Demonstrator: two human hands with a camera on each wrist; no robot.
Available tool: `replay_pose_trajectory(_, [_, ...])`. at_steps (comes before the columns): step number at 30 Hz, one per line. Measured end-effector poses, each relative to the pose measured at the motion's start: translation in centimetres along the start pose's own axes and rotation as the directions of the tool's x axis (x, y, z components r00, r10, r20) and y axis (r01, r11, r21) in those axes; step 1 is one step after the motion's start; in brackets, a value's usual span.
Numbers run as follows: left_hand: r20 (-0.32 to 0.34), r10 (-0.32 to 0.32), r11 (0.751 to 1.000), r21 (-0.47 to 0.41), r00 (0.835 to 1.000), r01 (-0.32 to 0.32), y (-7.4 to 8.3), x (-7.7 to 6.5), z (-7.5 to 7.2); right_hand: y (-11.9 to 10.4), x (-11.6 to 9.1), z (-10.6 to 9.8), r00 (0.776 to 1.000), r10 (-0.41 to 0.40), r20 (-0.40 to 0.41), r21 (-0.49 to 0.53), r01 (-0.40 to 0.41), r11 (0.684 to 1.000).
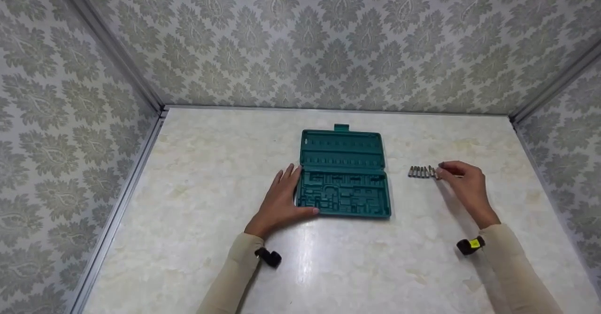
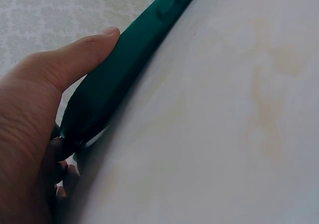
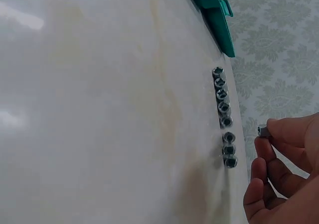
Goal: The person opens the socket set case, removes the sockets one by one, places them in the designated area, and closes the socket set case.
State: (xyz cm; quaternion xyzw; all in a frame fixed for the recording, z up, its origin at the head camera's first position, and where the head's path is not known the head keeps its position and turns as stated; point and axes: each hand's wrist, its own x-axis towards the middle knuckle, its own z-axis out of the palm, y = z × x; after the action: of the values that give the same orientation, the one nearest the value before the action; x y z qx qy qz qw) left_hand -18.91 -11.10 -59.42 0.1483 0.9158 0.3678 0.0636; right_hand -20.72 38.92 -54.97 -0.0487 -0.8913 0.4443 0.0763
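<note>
A green plastic tool case [image 1: 345, 194] lies opened flat on the table, its moulded tray nearer me and its lid [image 1: 342, 150] behind. My left hand [image 1: 281, 204] rests at the tray's front left corner. Its thumb lies along the front edge and its straight fingers along the left side. In the left wrist view the thumb [image 2: 92, 52] touches the case's outer wall. My right hand [image 1: 464, 185] pinches a small metal socket [image 3: 263, 131] between thumb and forefinger, above the table. Beside it several metal sockets [image 3: 222, 94] stand in a row.
The light marbled table [image 1: 211, 164] carries the case near its middle and the sockets to the right of it. Patterned wall panels [image 1: 310, 42] enclose the back and both sides. A metal rail [image 1: 127, 196] edges the left side.
</note>
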Motion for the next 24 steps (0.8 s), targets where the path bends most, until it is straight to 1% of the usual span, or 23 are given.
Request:
replay_pose_trajectory(5, [0.002, 0.001, 1.000, -0.007, 1.000, -0.001, 0.0, -0.1, -0.1, 0.9, -0.2, -0.8, 1.000, 0.017, -0.009, -0.027, -0.017, 0.999])
replay_pose_trajectory(9, [0.004, 0.006, 1.000, -0.002, 1.000, -0.006, 0.0, -0.1, -0.1, 1.5, -0.3, -1.1, 0.999, 0.045, 0.002, -0.056, -0.045, 0.997])
replay_pose_trajectory(14, [0.004, -0.005, 1.000, -0.008, 1.000, 0.005, 0.0, 0.0, 0.0, 2.1, -0.3, -1.3, 0.997, 0.082, 0.018, -0.105, -0.079, 0.991])
replay_pose_trajectory(19, [0.000, -0.007, 1.000, -0.007, 1.000, 0.007, 0.0, 0.0, 0.0, 2.3, -0.2, -1.5, 0.995, 0.092, 0.034, -0.140, -0.086, 0.986])
replay_pose_trajectory(22, [-0.002, -0.005, 1.000, -0.001, 1.000, 0.005, -0.1, 0.0, 0.0, 2.2, -0.1, -1.5, 0.995, 0.087, 0.048, -0.147, -0.079, 0.986])
replay_pose_trajectory(24, [-0.001, -0.003, 1.000, -0.002, 1.000, 0.003, -0.1, 0.0, 0.0, 2.2, -0.1, -1.5, 0.994, 0.098, 0.054, -0.145, -0.089, 0.985])
